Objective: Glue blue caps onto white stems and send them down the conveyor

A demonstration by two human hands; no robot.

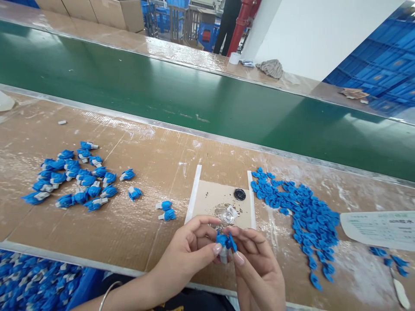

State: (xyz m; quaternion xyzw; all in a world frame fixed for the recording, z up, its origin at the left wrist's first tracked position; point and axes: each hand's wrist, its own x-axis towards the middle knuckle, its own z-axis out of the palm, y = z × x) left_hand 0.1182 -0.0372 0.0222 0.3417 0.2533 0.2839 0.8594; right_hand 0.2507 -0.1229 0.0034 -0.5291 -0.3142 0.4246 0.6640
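Near the front edge of the cardboard-covered table (142, 235), my left hand (194, 248) pinches a blue piece with a grey tab (222, 242). My right hand (256, 259) holds a small flat blue part (232, 242) against its right side. Just beyond my fingers is a beige board (207, 194) with a clear round dish (227, 216) and a black round cap (240, 194). A pile of small flat blue parts (301, 203) spreads to the right. Blue pieces with grey tabs (84, 177) lie in a group on the left, with a few nearer the board.
A green conveyor belt (194, 103) crosses behind the table. At the lower left is a blue bin (84, 285) full of blue and grey pieces. A white labelled bottle (379, 229) lies at the right. Cardboard boxes (110, 13) and a standing person (227, 26) are beyond the belt.
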